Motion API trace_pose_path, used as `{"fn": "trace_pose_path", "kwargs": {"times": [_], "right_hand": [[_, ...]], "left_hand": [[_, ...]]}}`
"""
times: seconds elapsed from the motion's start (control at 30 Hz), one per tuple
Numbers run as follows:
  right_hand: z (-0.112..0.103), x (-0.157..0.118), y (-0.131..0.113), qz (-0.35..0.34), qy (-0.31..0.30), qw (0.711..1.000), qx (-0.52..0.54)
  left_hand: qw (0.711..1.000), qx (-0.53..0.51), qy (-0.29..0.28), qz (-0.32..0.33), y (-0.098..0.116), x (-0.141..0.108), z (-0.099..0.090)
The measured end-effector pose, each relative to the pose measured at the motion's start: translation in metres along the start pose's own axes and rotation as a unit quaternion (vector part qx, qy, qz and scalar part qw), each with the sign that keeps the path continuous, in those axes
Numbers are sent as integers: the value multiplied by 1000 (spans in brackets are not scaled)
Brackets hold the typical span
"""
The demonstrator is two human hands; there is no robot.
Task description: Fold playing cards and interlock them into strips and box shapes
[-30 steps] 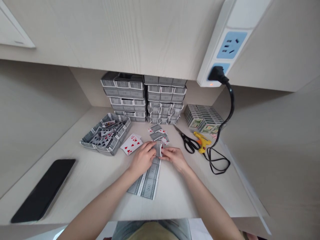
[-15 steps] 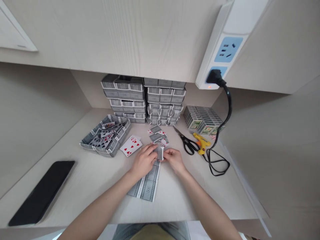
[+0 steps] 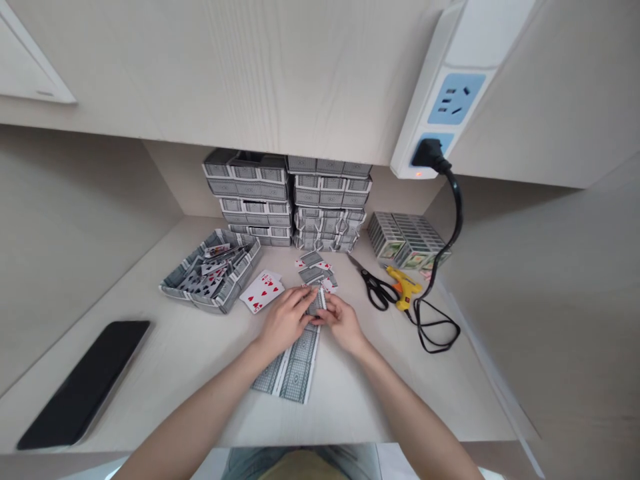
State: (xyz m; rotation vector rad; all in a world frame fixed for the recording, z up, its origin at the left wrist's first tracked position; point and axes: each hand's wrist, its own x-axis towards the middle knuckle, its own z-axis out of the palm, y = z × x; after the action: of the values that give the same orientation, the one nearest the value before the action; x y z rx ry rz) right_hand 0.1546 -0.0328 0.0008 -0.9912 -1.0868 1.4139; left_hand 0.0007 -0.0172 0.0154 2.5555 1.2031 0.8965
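A grey-backed playing card [image 3: 316,305] is held between my two hands over the desk. My left hand [image 3: 285,320] has its fingers closed on the card's left side. On the other side, the bent fingers and thumb of my right hand [image 3: 345,325] grip the card's right and lower edge. Beneath my hands lies a flat panel of joined cards [image 3: 299,370], its upper end partly covered by them. Loose cards [image 3: 313,260] are scattered just beyond my fingertips, and face-up heart cards [image 3: 262,292] lie left of my left hand.
A card-built tray [image 3: 220,308] of loose cards stands left. Stacked card-built boxes [image 3: 330,190] line the back, with card packs [image 3: 407,240] beside them. Black scissors [image 3: 380,290], a yellow glue gun [image 3: 406,287] and its cord [image 3: 437,348] lie right. A black phone-like slab [image 3: 85,383] is front left.
My right hand has moved slightly left and its fingers now reach further over the card. The held card has turned a little. My left hand stays nearly in place.
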Motion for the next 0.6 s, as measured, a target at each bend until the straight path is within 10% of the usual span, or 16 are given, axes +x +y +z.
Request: {"fn": "trace_pose_path", "kwargs": {"times": [0.6], "right_hand": [[-11,5,-21,52,54,997,-16]], "left_hand": [[998,-50,37,2,-5,8,-13]]}}
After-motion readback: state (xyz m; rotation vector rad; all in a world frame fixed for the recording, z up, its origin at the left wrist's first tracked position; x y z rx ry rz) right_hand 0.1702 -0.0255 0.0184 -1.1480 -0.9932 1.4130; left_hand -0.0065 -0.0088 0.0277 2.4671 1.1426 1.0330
